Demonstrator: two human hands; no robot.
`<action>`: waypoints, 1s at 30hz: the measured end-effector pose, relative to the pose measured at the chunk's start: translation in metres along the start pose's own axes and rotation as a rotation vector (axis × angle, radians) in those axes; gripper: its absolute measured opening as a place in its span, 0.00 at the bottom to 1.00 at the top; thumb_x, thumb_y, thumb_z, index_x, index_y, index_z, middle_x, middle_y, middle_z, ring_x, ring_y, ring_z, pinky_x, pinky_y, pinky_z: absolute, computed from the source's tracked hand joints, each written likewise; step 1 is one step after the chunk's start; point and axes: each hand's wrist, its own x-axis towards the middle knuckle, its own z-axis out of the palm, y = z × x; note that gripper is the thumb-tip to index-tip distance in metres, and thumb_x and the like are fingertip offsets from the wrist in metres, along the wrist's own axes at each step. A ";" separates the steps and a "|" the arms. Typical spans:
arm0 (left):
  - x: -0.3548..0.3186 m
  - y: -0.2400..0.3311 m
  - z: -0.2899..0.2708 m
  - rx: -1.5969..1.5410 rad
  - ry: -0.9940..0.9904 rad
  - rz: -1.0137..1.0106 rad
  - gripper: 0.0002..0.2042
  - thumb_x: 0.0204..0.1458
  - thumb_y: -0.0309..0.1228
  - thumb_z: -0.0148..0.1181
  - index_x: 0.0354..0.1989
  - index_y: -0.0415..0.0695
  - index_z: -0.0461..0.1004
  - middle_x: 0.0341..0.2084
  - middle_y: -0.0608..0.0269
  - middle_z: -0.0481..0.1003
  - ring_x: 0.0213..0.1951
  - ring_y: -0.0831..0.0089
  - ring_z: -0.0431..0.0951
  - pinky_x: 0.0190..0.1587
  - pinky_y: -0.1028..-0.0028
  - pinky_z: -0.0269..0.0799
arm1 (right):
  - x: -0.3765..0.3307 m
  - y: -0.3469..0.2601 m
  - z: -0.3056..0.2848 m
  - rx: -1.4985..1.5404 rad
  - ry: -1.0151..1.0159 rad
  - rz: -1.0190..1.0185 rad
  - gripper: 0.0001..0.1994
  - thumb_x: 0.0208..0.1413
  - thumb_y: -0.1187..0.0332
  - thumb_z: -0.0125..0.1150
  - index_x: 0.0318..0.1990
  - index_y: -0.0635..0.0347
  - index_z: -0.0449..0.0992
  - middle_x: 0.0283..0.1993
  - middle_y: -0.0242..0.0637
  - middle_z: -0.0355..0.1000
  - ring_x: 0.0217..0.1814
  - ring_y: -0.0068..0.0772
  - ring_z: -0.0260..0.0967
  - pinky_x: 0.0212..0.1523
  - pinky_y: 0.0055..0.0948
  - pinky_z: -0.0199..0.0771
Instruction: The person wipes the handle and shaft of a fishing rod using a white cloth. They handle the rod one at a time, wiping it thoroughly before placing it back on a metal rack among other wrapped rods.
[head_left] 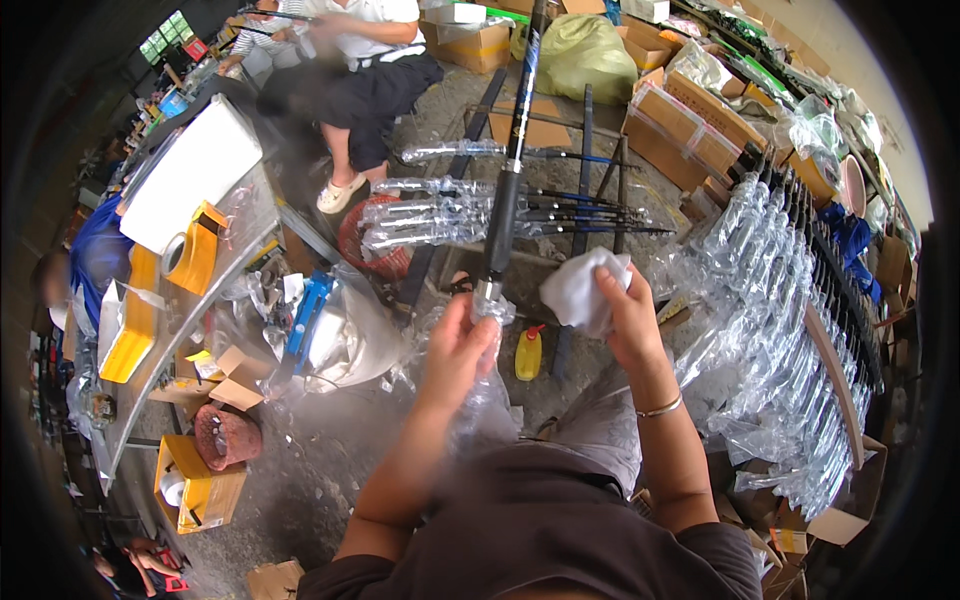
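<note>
The left hand (458,345) is clamped around the butt end of a long black fishing rod (505,190), fingers curled tight just below the silver fitting, and the rod runs straight up and away from the person toward the far side of the floor. A clear plastic sleeve (478,405) hangs bunched below that grip, down toward the lap, so the rod itself stands bare for nearly its whole length. The right hand (625,310) is pinched shut on a crumpled white cloth (580,290), held just beside the rod's handle but not quite on it as far as I can see.

So this rod looks midway, by my reading: out of its wrapping, cloth at the ready, wiping either about to begin or between strokes. Off to the right a long rack (835,370) carries a dense row of rods in clear bags (770,300), which I take as the finished lot, and it is a big lot. Straight ahead on the floor frame lies a smaller bundle of bagged rods (450,215), tips pointing right; whether those wait their turn or are done I cannot tell. A yellow bottle (529,353) stands on the concrete between the two forearms. Another person in a white top (375,20) sits across the way, working on their own
</note>
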 end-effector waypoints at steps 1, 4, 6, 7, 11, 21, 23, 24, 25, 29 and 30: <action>-0.002 -0.001 -0.004 -0.029 0.014 -0.014 0.10 0.55 0.29 0.54 0.43 0.40 0.64 0.22 0.70 0.67 0.17 0.86 0.62 0.18 0.84 0.57 | -0.003 -0.009 0.010 0.151 0.010 0.072 0.14 0.59 0.66 0.51 0.49 0.63 0.67 0.41 0.37 0.72 0.41 0.30 0.72 0.41 0.29 0.75; 0.001 -0.002 -0.009 -0.058 -0.023 0.029 0.14 0.52 0.30 0.59 0.43 0.40 0.64 0.21 0.69 0.67 0.16 0.85 0.62 0.17 0.84 0.57 | -0.006 -0.026 0.025 0.355 -0.007 0.159 0.13 0.59 0.69 0.50 0.49 0.64 0.67 0.43 0.38 0.72 0.42 0.32 0.73 0.41 0.31 0.76; 0.004 0.004 0.000 0.055 0.057 0.027 0.16 0.49 0.30 0.63 0.42 0.40 0.64 0.21 0.68 0.68 0.15 0.85 0.62 0.16 0.83 0.56 | -0.007 -0.026 0.027 0.352 -0.060 0.197 0.13 0.58 0.69 0.51 0.50 0.63 0.66 0.42 0.37 0.72 0.42 0.31 0.73 0.39 0.31 0.77; 0.006 0.006 0.004 0.109 0.100 0.027 0.17 0.47 0.29 0.64 0.42 0.40 0.64 0.20 0.68 0.68 0.15 0.85 0.62 0.15 0.83 0.56 | -0.009 -0.025 0.028 0.365 -0.076 0.229 0.14 0.57 0.69 0.53 0.50 0.62 0.67 0.42 0.37 0.72 0.42 0.31 0.73 0.41 0.31 0.76; 0.025 0.005 0.007 0.086 0.089 0.053 0.19 0.44 0.25 0.67 0.42 0.41 0.64 0.20 0.68 0.69 0.12 0.85 0.62 0.13 0.82 0.57 | -0.013 -0.017 0.034 0.407 -0.106 0.258 0.15 0.57 0.68 0.54 0.50 0.62 0.67 0.43 0.38 0.72 0.43 0.31 0.72 0.45 0.30 0.75; 0.033 0.019 0.008 -0.010 0.111 0.026 0.19 0.44 0.22 0.65 0.42 0.42 0.63 0.21 0.66 0.71 0.11 0.83 0.63 0.12 0.82 0.57 | -0.007 0.022 0.011 -0.625 0.002 -0.336 0.22 0.49 0.67 0.65 0.48 0.66 0.63 0.42 0.41 0.69 0.46 0.36 0.68 0.46 0.29 0.67; 0.033 0.017 0.005 0.006 0.115 0.021 0.18 0.44 0.23 0.65 0.42 0.42 0.63 0.21 0.66 0.71 0.11 0.83 0.63 0.12 0.82 0.57 | -0.017 0.004 0.025 -0.738 -0.131 -0.547 0.26 0.45 0.67 0.67 0.50 0.66 0.62 0.46 0.44 0.68 0.49 0.41 0.67 0.49 0.31 0.66; 0.033 0.016 0.005 0.005 0.106 0.022 0.18 0.44 0.23 0.65 0.42 0.42 0.63 0.20 0.66 0.71 0.11 0.84 0.63 0.12 0.82 0.57 | -0.022 0.003 0.033 -0.682 -0.212 -0.579 0.28 0.43 0.67 0.68 0.51 0.66 0.63 0.48 0.47 0.67 0.51 0.43 0.66 0.52 0.34 0.65; 0.034 0.015 0.005 0.002 0.097 0.026 0.18 0.44 0.23 0.65 0.42 0.42 0.63 0.20 0.66 0.71 0.11 0.84 0.63 0.12 0.82 0.57 | -0.027 0.000 0.043 -0.691 -0.256 -0.603 0.27 0.43 0.67 0.68 0.50 0.66 0.64 0.49 0.47 0.67 0.52 0.43 0.66 0.52 0.35 0.65; 0.031 0.011 0.003 -0.025 0.066 -0.027 0.16 0.47 0.23 0.62 0.42 0.41 0.63 0.21 0.63 0.71 0.11 0.84 0.63 0.12 0.82 0.57 | -0.032 0.014 0.050 -0.549 -0.205 -0.406 0.17 0.49 0.71 0.64 0.45 0.67 0.68 0.39 0.41 0.71 0.41 0.32 0.70 0.42 0.27 0.69; 0.028 0.011 0.001 -0.066 0.044 -0.045 0.14 0.49 0.24 0.60 0.42 0.42 0.64 0.24 0.60 0.72 0.11 0.84 0.62 0.12 0.83 0.56 | -0.030 0.016 0.046 -0.475 -0.193 -0.271 0.15 0.50 0.72 0.62 0.44 0.67 0.68 0.36 0.39 0.72 0.38 0.29 0.70 0.39 0.25 0.69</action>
